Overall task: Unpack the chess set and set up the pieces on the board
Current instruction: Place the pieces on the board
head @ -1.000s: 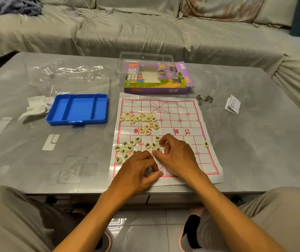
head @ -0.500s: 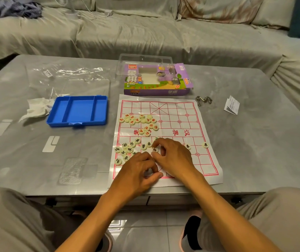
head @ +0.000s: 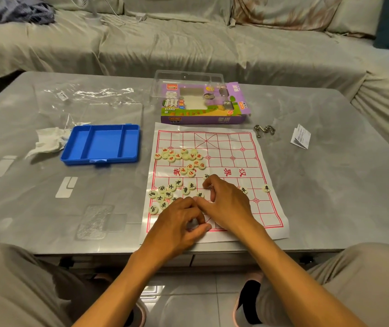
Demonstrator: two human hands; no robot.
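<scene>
Since a second ago my right hand [head: 230, 204] has slid a little toward the far side of the paper xiangqi board [head: 240, 161], its fingers curled over the black-lettered pieces [head: 170, 193] near the middle; whether it pinches one I cannot tell. My left hand [head: 180, 228] has hardly shifted: it rests at the near edge of the board, fingers curled with thumb against forefinger, and what it grips, if anything, is hidden.

From the head camera, the red-lettered pieces [head: 184, 159] lie heaped on the far-left part of the board, the black ones clustered on the near-left. One lone black piece [head: 266, 188] sits at the board's right edge, another [head: 243, 190] just right of my right hand. Beyond the board lies the purple xiangqi box [head: 203, 109] with a clear lid [head: 188, 77] behind it. A blue tray [head: 101, 143] sits left of the board, a crumpled tissue [head: 46, 141] touching its left side. On the grey table [head: 342, 185], right of the board, lie a metal ring puzzle [head: 264, 130] and a folded leaflet [head: 301, 136].
</scene>
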